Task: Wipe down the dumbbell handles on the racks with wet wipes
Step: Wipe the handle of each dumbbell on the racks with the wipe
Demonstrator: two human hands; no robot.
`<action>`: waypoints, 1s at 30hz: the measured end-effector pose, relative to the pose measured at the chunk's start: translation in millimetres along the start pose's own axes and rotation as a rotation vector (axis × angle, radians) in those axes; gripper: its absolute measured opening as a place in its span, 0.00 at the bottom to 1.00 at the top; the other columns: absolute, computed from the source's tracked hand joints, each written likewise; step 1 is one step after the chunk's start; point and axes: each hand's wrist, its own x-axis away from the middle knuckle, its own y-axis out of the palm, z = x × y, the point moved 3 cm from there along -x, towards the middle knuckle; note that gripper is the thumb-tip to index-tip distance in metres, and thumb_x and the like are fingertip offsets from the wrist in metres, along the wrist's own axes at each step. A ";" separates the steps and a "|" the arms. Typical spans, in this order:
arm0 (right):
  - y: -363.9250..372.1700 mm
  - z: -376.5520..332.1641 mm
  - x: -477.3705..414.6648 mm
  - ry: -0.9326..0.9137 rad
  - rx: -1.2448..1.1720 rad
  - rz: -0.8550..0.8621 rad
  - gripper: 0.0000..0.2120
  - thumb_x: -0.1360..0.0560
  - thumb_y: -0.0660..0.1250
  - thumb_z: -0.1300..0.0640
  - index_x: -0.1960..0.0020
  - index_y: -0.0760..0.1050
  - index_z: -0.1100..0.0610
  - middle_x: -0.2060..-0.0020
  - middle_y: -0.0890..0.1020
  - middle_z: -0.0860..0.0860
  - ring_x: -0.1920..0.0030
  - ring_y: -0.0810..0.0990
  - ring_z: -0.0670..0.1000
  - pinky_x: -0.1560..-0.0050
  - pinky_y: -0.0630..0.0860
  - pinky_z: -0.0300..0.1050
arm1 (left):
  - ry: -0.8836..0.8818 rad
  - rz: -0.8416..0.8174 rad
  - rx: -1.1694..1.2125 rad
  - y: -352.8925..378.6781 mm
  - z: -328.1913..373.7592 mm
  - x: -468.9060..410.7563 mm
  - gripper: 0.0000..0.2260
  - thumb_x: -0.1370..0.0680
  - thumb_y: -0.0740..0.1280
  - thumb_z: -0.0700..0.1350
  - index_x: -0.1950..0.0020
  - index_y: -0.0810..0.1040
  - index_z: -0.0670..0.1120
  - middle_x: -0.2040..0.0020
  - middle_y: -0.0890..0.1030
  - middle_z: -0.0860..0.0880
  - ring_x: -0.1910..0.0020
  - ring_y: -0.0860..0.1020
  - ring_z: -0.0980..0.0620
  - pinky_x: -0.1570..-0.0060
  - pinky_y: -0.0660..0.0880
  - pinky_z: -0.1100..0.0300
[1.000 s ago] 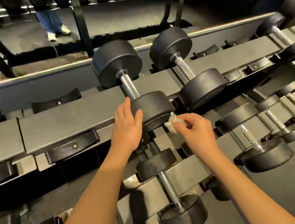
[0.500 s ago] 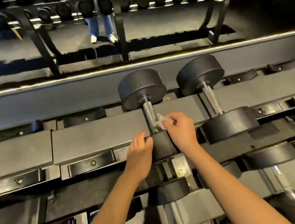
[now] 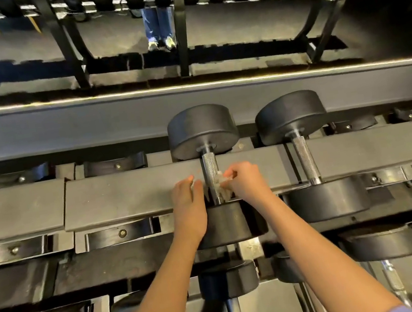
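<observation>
Right hand (image 3: 244, 182) pinching the wet wipe (image 3: 222, 189) around the knurled handle (image 3: 210, 166) of a dumbbell (image 3: 201, 129) lying on the rack (image 3: 124, 196), left hand (image 3: 190, 207) having moved up from the dumbbell's near head to the wipe's other side, its grip impossible to tell

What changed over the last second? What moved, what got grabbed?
The right hand carried the wipe from beside the near head up onto the handle, and pinches it against the bar's lower part. The left hand left the near head and came up to the handle's left side, fingertips at the wipe. Unchanged: both dumbbells racked, neighbouring dumbbell untouched.
</observation>
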 end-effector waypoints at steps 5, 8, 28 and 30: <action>-1.4 -2.6 1.0 0.027 0.035 -0.082 0.05 0.30 0.74 0.60 0.57 0.80 0.60 0.58 0.82 0.54 0.54 0.78 0.51 0.52 0.74 0.43 | -0.008 -0.010 -0.018 0.2 -2.8 -0.5 0.17 0.17 0.54 0.50 0.31 0.69 0.46 0.35 0.71 0.49 0.35 0.68 0.55 0.32 0.61 0.60; -2.0 -8.3 -5.5 0.041 0.023 -0.017 0.04 0.29 0.71 0.64 0.55 0.82 0.59 0.58 0.82 0.51 0.55 0.78 0.50 0.58 0.71 0.39 | -0.007 -0.011 -0.017 0.2 -4.7 -0.5 0.17 0.17 0.54 0.50 0.30 0.69 0.46 0.35 0.70 0.50 0.36 0.68 0.57 0.34 0.60 0.63; 3.5 -18.9 -6.4 0.002 -0.045 0.091 0.02 0.28 0.72 0.62 0.57 0.81 0.60 0.61 0.79 0.51 0.58 0.76 0.49 0.57 0.69 0.38 | 0.163 -0.382 -0.927 -33.6 -13.9 -51.5 0.23 0.17 0.46 0.53 0.22 0.54 0.48 0.21 0.48 0.50 0.23 0.46 0.49 0.26 0.48 0.50; 5.9 -14.7 -2.8 0.024 -0.011 0.040 0.03 0.28 0.72 0.61 0.56 0.81 0.61 0.61 0.79 0.51 0.59 0.76 0.49 0.58 0.70 0.39 | 0.129 -0.476 -1.049 -37.6 -26.6 -56.4 0.24 0.17 0.47 0.54 0.22 0.52 0.48 0.21 0.44 0.51 0.23 0.43 0.48 0.25 0.47 0.49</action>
